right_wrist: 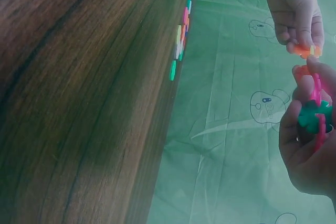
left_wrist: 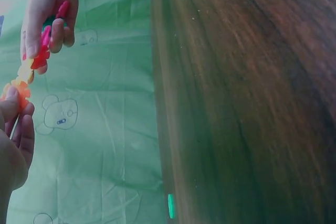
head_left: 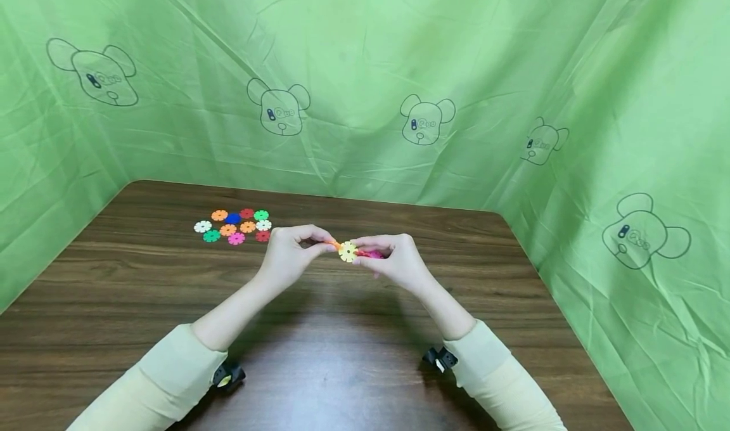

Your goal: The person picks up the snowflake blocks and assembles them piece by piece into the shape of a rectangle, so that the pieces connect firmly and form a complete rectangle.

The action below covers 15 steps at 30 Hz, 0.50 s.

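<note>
A short chain of interlocking snowflake discs is held in the air between both hands. My left hand (head_left: 285, 257) pinches an orange disc (left_wrist: 22, 95) at one end between thumb and fingers. Beside it, a yellow disc (head_left: 348, 251) sits in the middle of the chain. With thumb and fingers, my right hand (head_left: 401, 261) grips the other part, where a red disc (left_wrist: 41, 59), a pink disc (right_wrist: 317, 88) and a green disc (right_wrist: 311, 114) show. The right fingers and palm partly hide these discs. Whether the orange and yellow discs are fully slotted together I cannot tell.
Several loose discs lie flat in a group at the back left of the wooden table (head_left: 171, 279), among them a blue disc (head_left: 232, 218) and a pink disc (head_left: 236, 238). Green cloth (head_left: 353, 158) with printed bear heads hangs behind and along the sides.
</note>
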Motion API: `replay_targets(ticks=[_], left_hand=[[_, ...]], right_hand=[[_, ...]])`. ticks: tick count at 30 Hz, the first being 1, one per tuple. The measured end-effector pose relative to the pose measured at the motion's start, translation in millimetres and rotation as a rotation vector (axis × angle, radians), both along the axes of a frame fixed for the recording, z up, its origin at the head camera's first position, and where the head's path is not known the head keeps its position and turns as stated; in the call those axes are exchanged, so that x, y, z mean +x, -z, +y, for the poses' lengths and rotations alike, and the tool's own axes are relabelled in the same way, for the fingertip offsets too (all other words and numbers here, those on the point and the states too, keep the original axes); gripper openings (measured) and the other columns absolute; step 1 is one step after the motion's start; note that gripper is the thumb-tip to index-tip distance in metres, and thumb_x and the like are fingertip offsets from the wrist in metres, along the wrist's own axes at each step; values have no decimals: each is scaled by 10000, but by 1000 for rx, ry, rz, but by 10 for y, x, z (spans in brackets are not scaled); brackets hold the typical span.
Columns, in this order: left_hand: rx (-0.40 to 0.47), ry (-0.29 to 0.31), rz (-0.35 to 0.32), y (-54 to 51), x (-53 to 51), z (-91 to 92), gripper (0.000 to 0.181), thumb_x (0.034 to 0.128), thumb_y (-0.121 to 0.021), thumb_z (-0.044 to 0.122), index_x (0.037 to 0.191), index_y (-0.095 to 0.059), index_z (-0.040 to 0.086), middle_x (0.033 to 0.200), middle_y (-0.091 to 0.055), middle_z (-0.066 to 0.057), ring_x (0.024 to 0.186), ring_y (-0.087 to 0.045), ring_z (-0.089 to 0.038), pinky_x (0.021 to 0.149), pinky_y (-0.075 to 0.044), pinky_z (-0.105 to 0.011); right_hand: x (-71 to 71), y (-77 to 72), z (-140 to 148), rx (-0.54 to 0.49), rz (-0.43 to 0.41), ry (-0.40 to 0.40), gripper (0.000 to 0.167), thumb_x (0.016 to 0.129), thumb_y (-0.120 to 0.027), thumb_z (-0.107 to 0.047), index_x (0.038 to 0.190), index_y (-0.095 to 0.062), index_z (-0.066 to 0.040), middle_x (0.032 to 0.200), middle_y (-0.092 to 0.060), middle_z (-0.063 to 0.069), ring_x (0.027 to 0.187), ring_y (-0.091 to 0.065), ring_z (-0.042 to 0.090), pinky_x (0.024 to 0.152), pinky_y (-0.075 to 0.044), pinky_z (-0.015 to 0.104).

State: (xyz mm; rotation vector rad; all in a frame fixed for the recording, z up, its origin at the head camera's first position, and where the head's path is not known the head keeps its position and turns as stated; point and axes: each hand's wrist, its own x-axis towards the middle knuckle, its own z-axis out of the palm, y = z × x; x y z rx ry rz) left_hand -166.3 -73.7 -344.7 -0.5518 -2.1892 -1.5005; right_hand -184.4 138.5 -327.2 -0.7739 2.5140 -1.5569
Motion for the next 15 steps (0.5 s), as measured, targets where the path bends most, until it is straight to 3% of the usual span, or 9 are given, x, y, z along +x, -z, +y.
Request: replay_targets(ticks=[3, 7, 9, 15], left_hand=[[-6, -10, 2, -17, 32, 24, 47, 758, -761, 12, 792, -728, 11, 773, -722, -112, 618, -645, -146, 528, -486, -197], [12, -16, 6, 173, -85, 12, 54, 751, -778, 66, 787, -743, 85, 762, -728, -42, 611, -636, -93, 514, -479, -191], [20, -14, 15, 268, -146, -3, 62, 748, -785, 103, 790, -748, 129, 762, -729, -3, 618, -647, -97, 515, -488, -197], [8, 21, 42, 319, -234, -39, 41, 775, -769, 171, 809, -747, 175, 782, -727, 48, 666, -678, -172, 568, -519, -206]], right_hand=[[-81, 123, 26, -13, 17, -5, 259, 786, -775, -150, 1040, -734, -130, 847, -739, 36, 511, -581, 350, 448, -507, 409], [-195, 286, 53, -29, 51, -30, 257, 778, -786, -203, 1029, -738, -179, 840, -739, -5, 487, -550, 414, 441, -473, 524], [-204, 301, 48, -25, 55, -34, 257, 780, -783, -196, 1031, -735, -168, 852, -739, 11, 489, -546, 426, 429, -473, 506], [-212, 357, 2, -41, 7, 2, 263, 783, -779, -175, 1035, -709, -157, 901, -735, 35, 675, -682, 242, 511, -539, 489]])
